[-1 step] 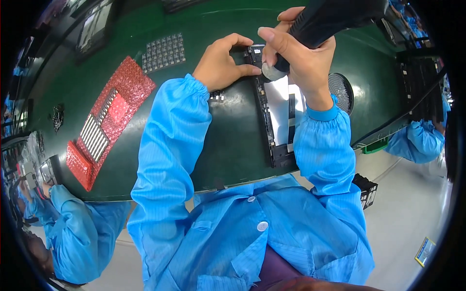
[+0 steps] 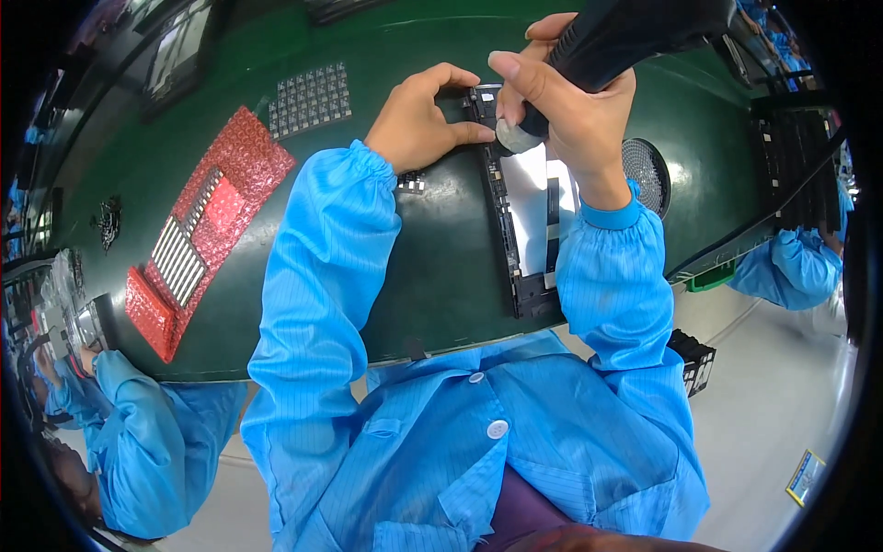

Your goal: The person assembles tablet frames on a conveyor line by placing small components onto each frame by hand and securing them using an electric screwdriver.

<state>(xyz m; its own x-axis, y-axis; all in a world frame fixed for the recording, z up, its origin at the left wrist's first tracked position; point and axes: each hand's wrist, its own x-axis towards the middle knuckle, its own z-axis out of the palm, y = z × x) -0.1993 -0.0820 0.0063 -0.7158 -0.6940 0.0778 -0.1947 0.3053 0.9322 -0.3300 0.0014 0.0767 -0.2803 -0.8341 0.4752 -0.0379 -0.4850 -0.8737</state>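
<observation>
Chassis [image 2: 531, 302], black and tablet-like, lies toward one o'clock; left hand [image 2: 418, 120], thumb and forefinger apart, touches its eleven-o'clock corner, though I cannot tell whether they pinch; right hand [image 2: 589, 115] wraps a black handheld tool [image 2: 612, 46] over it; weak bracing could let it skew and the tool scratch its white panel [image 2: 526, 221].

The view's top edge cuts off the big, thick black tool [image 2: 644, 41]. The right hand [image 2: 584, 120] and its blue cloth sleeve [image 2: 612, 285] hide part of the flat, long black-and-white panel [image 2: 528, 198]. Toward the green surface's [image 2: 441, 248] left edge, a little black heap [image 2: 108, 224] is too small to make out.
</observation>
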